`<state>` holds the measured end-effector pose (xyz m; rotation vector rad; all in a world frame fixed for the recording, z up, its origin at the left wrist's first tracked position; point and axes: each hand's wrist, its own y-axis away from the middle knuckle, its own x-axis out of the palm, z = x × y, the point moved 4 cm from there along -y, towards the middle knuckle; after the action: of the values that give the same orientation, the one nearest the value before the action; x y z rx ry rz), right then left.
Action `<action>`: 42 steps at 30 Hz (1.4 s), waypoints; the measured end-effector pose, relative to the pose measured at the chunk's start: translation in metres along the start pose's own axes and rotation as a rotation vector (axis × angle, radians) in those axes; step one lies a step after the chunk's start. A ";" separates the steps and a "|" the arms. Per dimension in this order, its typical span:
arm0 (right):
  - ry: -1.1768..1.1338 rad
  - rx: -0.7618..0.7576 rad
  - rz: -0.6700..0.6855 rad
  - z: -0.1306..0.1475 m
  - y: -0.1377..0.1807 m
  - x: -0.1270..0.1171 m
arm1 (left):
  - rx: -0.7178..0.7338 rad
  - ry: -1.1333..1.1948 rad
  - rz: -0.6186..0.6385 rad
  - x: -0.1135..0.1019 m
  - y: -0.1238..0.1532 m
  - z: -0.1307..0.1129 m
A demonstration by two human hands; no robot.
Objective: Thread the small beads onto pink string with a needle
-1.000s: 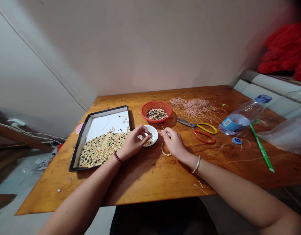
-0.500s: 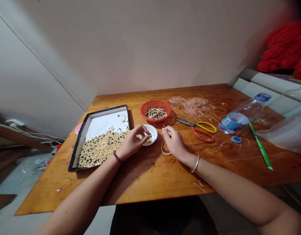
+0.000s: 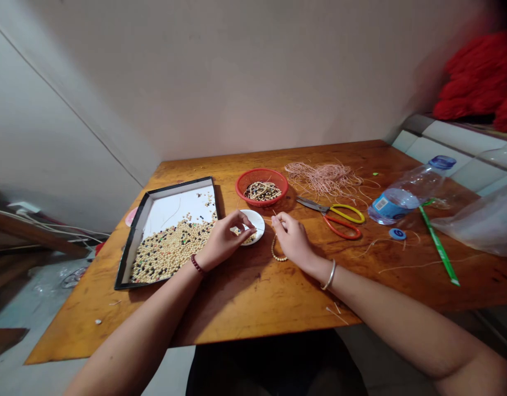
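The left hand [image 3: 223, 240] hovers over a small white dish [image 3: 259, 220] near the middle of the tabletop [image 3: 253, 297]. Its thumb and forefinger are pinched together above the dish; what sits between the tips is too small to make out. A dark red bead bracelet [image 3: 197, 264] circles that wrist.

The right hand [image 3: 293, 241] rests just beside the dish, on the side toward the right edge. Its thumb and forefinger are clamped on a thin cord [image 3: 274, 213], whose short end sticks up above the fingertips. From that grip a strand of pale beads [image 3: 275, 254] curves down and lies on the tabletop against the hand's left side. A silver bangle [image 3: 330, 276] sits on this wrist.

A black-edged tray [image 3: 126, 258] lies toward the left edge, and loose pale and dark beads [image 3: 170, 250] are heaped in its near half. A red basket [image 3: 241, 191] with strung beads inside stands just beyond the dish, toward the far edge. To its right a tangle of pink cord [image 3: 324, 179] spreads near the far edge, and scissors [image 3: 341, 221] with 1 yellow and 1 orange handle lie just on the near side of it.

Toward the right edge a clear water bottle [image 3: 405, 193] lies on its side, with a blue cap [image 3: 397, 234] near it and a green stick [image 3: 439, 247] slanting toward the near edge. A clear plastic bag [image 3: 484, 225] overlaps the right edge. Red yarn [image 3: 480, 77] is piled on a ledge past the far right corner.
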<state>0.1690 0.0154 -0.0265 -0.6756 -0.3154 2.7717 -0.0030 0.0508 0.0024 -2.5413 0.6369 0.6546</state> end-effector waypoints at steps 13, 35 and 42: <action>-0.036 -0.017 0.051 0.002 0.000 0.002 | -0.015 0.017 0.050 0.002 0.000 -0.003; -0.142 -0.075 0.218 0.002 0.005 0.014 | 0.029 -0.065 0.245 0.008 0.004 -0.012; -0.143 -0.060 0.241 -0.001 0.007 0.016 | 0.197 -0.335 0.193 0.013 0.009 -0.015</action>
<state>0.1539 0.0144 -0.0356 -0.5629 -0.3704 3.0605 0.0074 0.0319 0.0046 -2.1403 0.7878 1.0046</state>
